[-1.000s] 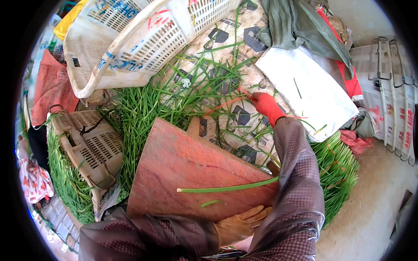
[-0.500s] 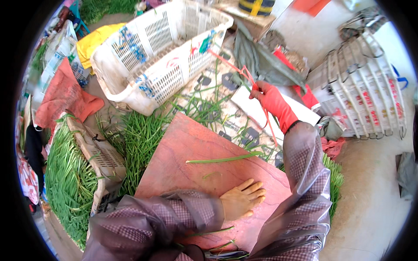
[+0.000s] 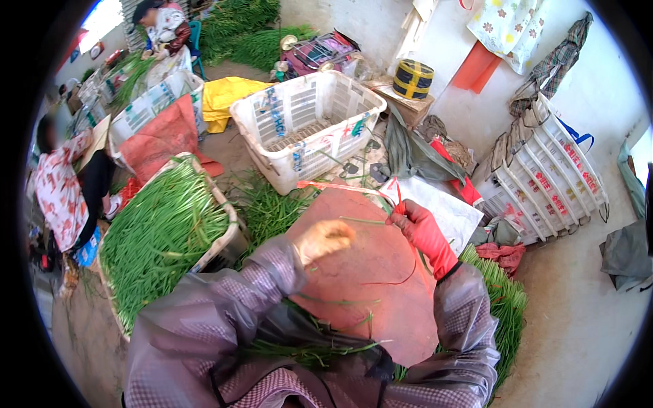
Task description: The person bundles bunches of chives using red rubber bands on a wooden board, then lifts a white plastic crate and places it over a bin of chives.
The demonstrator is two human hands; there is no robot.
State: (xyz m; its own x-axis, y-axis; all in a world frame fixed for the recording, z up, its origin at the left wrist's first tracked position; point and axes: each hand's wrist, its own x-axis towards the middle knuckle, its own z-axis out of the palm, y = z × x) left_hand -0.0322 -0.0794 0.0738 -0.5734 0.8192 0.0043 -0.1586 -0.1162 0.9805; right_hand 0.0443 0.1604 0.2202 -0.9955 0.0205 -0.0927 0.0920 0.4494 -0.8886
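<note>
My right hand (image 3: 423, 234), in a red glove, pinches a thin red tie strip (image 3: 397, 192) above the far right part of a reddish board (image 3: 371, 292). A loop of the strip stands up from the fingers, and more trails along the board's far edge. My left hand (image 3: 323, 241), in a pale yellowish covering, hovers over the board's left side; its fingers look bent but are smeared by motion. Near the fingertips of the right hand lies a single green stalk (image 3: 362, 221). Loose green stalks (image 3: 306, 350) rest at the board's near edge, close to my body.
A white plastic crate (image 3: 320, 146) stands ahead. To the left is a crate heaped with green stalks (image 3: 163, 234). More stalks (image 3: 500, 292) lie right of my arm. Nested white crates (image 3: 544, 177) lean by the right wall. Co-workers sit at far left (image 3: 64, 180) and farther back (image 3: 166, 30).
My left hand has lifted from flat on the board and moved left and away from me. My right hand has drawn the red strip nearer over the board. The view has tilted up.
</note>
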